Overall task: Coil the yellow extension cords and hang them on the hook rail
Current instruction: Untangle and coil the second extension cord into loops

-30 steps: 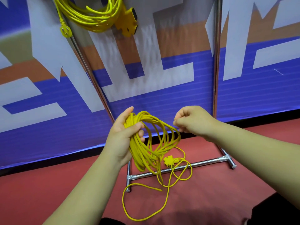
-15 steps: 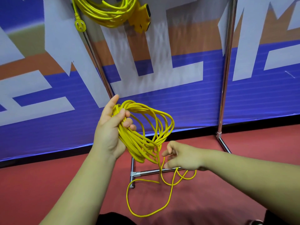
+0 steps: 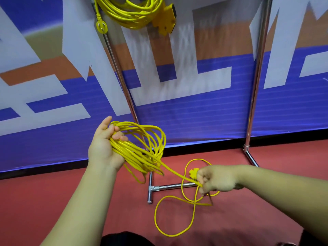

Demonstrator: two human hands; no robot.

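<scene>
My left hand (image 3: 104, 148) holds a bundle of yellow extension cord loops (image 3: 142, 148) at about knee height, with its thumb pressed over the strands. From the bundle a single strand runs down right to my right hand (image 3: 215, 179), which pinches it low above the floor. The loose tail (image 3: 170, 215) lies in loops on the red floor, and its yellow plug (image 3: 193, 172) sits just behind my right hand. A second coiled yellow cord (image 3: 131, 13) with its socket block (image 3: 166, 18) hangs at the top of the metal rack.
The chrome rack has a slanted left post (image 3: 120, 82), a right post (image 3: 255, 86) and a base bar (image 3: 170, 186) on the red floor (image 3: 71, 192). A blue, white and orange banner (image 3: 195, 112) stands right behind it.
My right hand dropped from beside the coil to near the floor and took hold of the loose strand, then drew it out to the right. The left hand kept the bundle.
</scene>
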